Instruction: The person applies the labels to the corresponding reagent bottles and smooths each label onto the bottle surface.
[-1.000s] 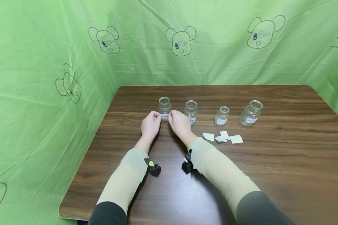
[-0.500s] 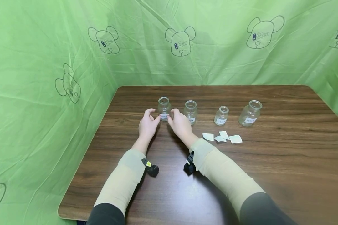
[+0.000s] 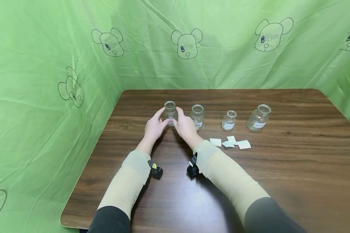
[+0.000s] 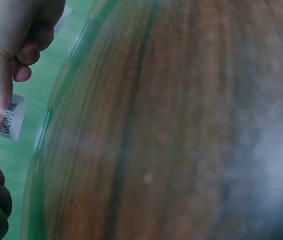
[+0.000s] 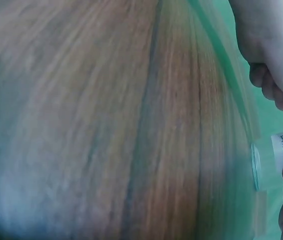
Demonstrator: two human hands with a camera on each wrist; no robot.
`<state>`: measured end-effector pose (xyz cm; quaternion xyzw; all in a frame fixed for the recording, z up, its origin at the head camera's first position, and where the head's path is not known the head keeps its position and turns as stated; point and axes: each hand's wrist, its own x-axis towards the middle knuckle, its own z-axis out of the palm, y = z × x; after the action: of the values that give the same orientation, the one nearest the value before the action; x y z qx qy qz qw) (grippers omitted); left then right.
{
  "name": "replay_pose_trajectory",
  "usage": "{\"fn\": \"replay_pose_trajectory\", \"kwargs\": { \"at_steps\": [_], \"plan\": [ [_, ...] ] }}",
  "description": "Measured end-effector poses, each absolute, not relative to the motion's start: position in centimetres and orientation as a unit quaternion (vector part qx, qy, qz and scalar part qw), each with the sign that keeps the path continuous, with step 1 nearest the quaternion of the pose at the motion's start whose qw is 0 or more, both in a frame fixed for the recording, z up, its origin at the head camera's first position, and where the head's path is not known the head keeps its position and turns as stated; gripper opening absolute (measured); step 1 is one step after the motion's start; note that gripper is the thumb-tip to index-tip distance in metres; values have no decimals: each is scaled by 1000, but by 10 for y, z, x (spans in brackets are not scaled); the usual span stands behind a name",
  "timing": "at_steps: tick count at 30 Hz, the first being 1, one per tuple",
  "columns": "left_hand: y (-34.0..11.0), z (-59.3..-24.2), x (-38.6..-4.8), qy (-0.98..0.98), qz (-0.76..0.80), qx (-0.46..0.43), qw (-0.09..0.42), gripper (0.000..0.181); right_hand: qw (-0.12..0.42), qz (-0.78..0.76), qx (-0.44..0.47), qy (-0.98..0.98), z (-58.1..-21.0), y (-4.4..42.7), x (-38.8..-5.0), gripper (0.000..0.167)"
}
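Observation:
A clear glass bottle [image 3: 170, 111] stands upright at the left of the row, with both hands around its sides. The left hand [image 3: 153, 129] holds it from the left, index finger up by the neck and thumb on the front. On the other side, the right hand [image 3: 186, 127] mirrors this grip. Both thumbs press on the white label [image 4: 16, 120], which bears dark printed characters; in the head view they cover most of it. The wrist views show the thumb tips close together on the label and other fingers curled.
To the right stand a second labelled bottle [image 3: 197, 113], a smaller one [image 3: 229, 121] and a larger one [image 3: 259, 118]. Several white paper pieces [image 3: 244, 144] lie in front of these on the wooden table [image 3: 294, 155]. A green curtain [image 3: 221, 71] hangs behind and at the left.
The fingertips pinched the label's ends earlier; then the left hand's fingers spread. Now both index fingers reach up along the bottle's sides and the thumbs have moved inward over the label.

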<state>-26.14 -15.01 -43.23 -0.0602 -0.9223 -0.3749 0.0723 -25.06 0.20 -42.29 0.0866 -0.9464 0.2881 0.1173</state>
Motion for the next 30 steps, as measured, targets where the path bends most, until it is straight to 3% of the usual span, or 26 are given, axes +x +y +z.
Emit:
{"fn": "replay_pose_trajectory", "kwargs": {
  "at_steps": [19,30],
  "plan": [
    [-162,-435,-262,-928,-356,-78,82,47,99,309,94,-941,-427,6,-253,54],
    [-161,-449,-264,-930,-352,-79,72,64,68,311,98,-943,-431,7,-251,64]
  ]
}}
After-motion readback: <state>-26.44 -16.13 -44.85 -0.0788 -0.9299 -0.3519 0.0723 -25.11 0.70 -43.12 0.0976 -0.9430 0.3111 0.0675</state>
